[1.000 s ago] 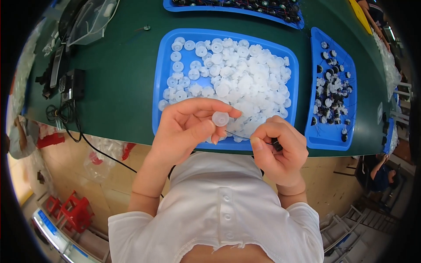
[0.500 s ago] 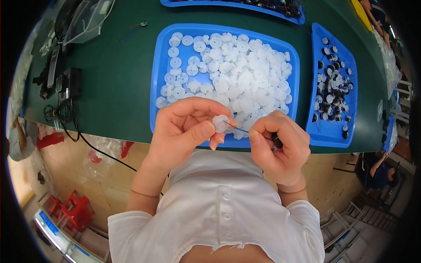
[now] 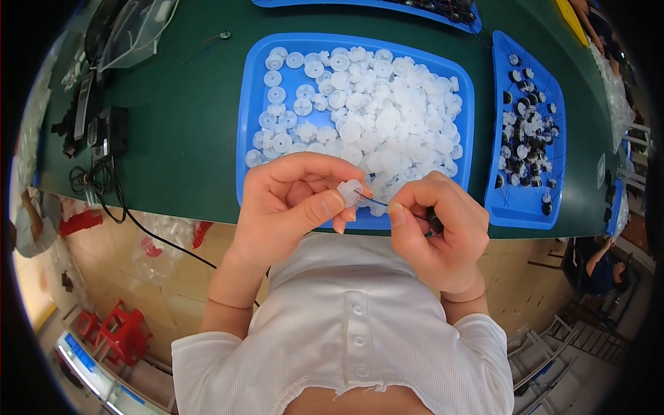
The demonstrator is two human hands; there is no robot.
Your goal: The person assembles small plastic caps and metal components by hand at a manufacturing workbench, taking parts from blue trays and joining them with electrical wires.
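In front of me, my left hand [image 3: 299,200] pinches a translucent white plastic cap [image 3: 351,191] between thumb and fingertips. My right hand [image 3: 443,232] grips thin dark wires [image 3: 373,201] whose far ends meet the middle of the cap; whether they pass through it I cannot tell. A small black round part [image 3: 434,220] shows under the right fingers, mostly hidden. Both hands hover over the near edge of a blue tray [image 3: 243,124] heaped with similar white plastic caps [image 3: 398,111].
On the right stands a smaller blue tray [image 3: 499,76] of black parts with white caps and wires. Another blue tray [image 3: 311,5] lies at the back. A black boxy device [image 3: 109,131] with a cable sits left on the green table [image 3: 183,131]. People work at the far right.
My right hand has moved slightly left, shortening the visible wire between the hands. The white cap has turned a little in my left fingers.
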